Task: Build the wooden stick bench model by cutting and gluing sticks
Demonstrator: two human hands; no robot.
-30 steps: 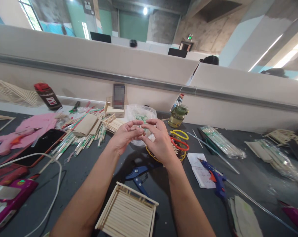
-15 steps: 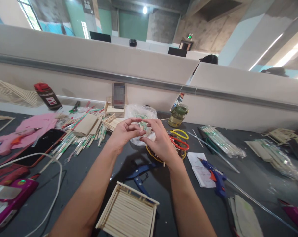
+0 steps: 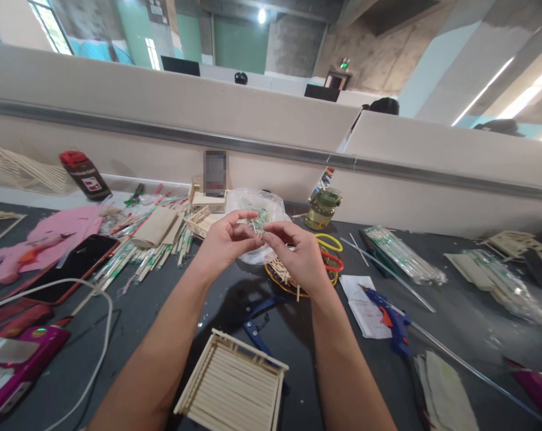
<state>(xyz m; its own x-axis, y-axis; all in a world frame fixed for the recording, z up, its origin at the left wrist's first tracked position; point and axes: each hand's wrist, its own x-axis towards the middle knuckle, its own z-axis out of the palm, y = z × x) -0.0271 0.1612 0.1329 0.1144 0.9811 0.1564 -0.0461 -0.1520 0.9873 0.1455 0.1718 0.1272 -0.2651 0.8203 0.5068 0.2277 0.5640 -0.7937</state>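
My left hand (image 3: 226,242) and my right hand (image 3: 300,254) are raised together above the dark table, fingertips almost touching. Both pinch something very small between thumb and forefinger; it is too small to name. Just behind the fingertips lies a clear plastic bag (image 3: 255,215) with green-printed sticks in it. Under my right hand are coloured rings (image 3: 331,251) and loose sticks. A square tray of wooden sticks (image 3: 233,383) lies between my forearms, near the table's front edge, with blue pliers (image 3: 257,320) just beyond it.
A blue glue gun (image 3: 387,317) and white paper (image 3: 365,305) lie to the right, with stick packets (image 3: 403,254) and a glass jar (image 3: 322,209) farther back. A black phone (image 3: 71,263), pink cloth (image 3: 51,236), white cable (image 3: 98,329) and scattered sticks (image 3: 149,248) fill the left. A partition wall (image 3: 253,131) rises behind.
My right hand has shifted slightly right and down, uncovering the pile of sticks in the rings. The fingertips stay pinched together in front of the plastic bag.
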